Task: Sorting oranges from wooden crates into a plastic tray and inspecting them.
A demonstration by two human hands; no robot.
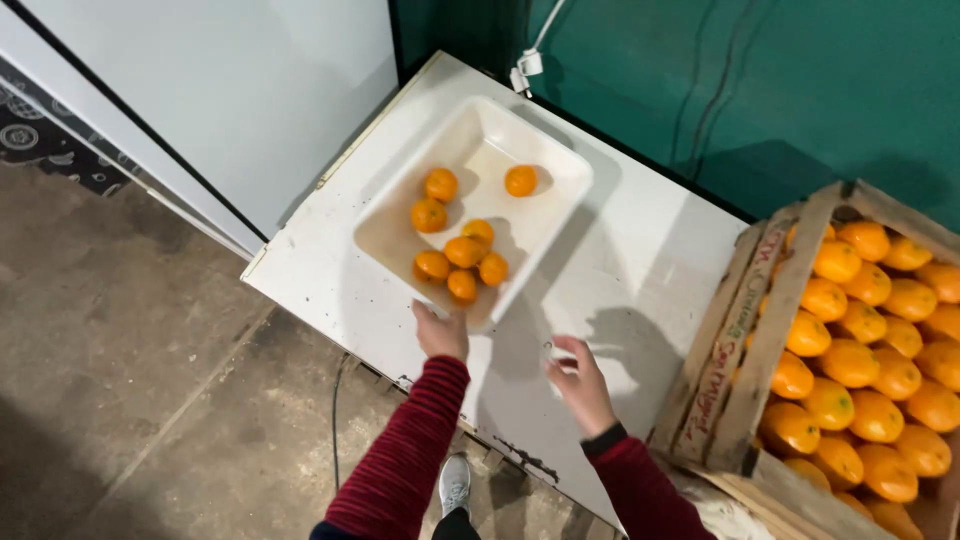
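Your left hand [441, 333] grips the near rim of the white plastic tub [535, 215], which sits on the white table [620, 280] with eight oranges [463, 251] inside. Your right hand [580, 380] hovers just right of it, fingers loosely spread, holding nothing. A wooden crate of oranges [760, 340] crowds the table's right side.

Oranges [462, 250] in tray [560, 165] on table [640, 270] — crate [740, 370] right, perhaps overhanging.
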